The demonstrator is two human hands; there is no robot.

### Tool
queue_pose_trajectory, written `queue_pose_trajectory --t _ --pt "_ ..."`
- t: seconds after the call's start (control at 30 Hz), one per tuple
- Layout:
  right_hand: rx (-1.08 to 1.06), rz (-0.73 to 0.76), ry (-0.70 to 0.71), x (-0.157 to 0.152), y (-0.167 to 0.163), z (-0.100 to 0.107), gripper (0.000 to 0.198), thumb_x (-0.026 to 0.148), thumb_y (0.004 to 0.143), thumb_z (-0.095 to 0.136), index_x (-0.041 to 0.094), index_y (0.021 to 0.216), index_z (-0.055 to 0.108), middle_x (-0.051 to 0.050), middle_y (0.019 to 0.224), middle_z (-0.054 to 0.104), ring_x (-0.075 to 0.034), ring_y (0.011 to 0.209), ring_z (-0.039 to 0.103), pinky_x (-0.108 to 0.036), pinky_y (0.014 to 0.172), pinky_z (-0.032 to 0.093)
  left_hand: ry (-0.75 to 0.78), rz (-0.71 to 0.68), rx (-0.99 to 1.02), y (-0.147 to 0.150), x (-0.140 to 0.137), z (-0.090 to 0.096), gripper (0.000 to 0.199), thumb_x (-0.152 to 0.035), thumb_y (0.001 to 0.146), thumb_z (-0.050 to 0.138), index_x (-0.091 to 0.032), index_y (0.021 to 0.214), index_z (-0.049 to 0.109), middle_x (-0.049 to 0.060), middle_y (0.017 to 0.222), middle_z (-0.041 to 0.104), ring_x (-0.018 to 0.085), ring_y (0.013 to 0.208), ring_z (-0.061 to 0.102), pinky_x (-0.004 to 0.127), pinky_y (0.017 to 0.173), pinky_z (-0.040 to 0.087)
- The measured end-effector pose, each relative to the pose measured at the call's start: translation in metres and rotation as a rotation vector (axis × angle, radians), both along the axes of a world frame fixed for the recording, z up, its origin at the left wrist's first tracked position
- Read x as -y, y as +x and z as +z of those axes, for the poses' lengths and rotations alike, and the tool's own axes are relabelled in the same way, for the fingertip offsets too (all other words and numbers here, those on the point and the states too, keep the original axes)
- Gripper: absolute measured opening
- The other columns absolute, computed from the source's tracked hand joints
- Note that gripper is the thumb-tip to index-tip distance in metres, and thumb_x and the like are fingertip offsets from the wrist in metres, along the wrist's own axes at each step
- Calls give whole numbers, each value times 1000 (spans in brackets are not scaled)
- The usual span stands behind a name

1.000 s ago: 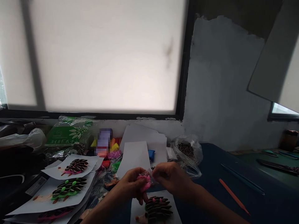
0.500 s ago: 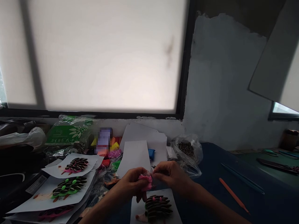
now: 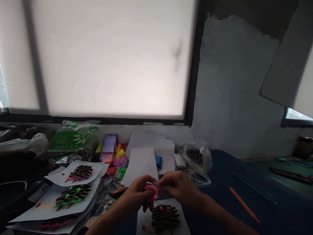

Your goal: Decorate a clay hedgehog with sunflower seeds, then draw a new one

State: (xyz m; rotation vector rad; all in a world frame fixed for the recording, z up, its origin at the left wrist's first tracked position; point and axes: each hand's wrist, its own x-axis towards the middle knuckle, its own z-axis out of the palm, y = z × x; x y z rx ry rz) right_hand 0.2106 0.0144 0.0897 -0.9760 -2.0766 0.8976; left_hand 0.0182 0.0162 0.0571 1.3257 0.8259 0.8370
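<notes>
Lately, watching from far off, I saw little change: the left hand still pinched the pink clay in its fingers, the right hand's fingers pinched its clear wrap, so the clay stayed partly wrapped, near the hedgehog picture.

By the far edge of the near white sheet, whose seed hedgehog has dark, pale-edged spines, two pink dots and a brown nose, the clay is bright pink in a clear wrapper. Left of the sheet, a second hedgehog wears vivid green dots over a green body, and farther off a see-through bag carries a green panel with white petals and lettering. Right of the sheet, an orange stick lies on the dark blue tabletop.
</notes>
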Motion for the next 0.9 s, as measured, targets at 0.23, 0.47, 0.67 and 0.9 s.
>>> queue_pose_trajectory --t 0.23,0.47,0.67,0.9 --pt "19 -3 122 3 -4 0 15 14 83 66 19 82 80 -1 75 69 -13 67 60 -21 61 43 24 0 4 -1 -1 3 46 -46 65 80 -16 93 58 -3 65 63 15 54 64 21 45 39" --pt "150 -95 180 1 -1 0 11 15 81 69 15 79 80 -2 70 70 -13 61 58 -21 56 40 25 34 -2 1 -7 -9 50 -56 63 79 -17 85 57 -4 56 59 14 49 60 21 43 36" --pt "219 -61 210 6 -3 5 14 13 82 68 19 86 81 -2 74 67 -13 63 57 -21 57 40 50 67 -2 -4 -8 -7 30 -35 65 77 -16 84 63 -3 62 62 10 51 58 19 47 36" --pt "274 -98 203 7 -5 7 14 7 78 69 16 84 79 -3 74 68 -14 62 58 -22 57 41 50 107 20 5 -21 -24 38 -42 51 75 -18 75 57 -6 52 56 10 42 51 19 37 27"
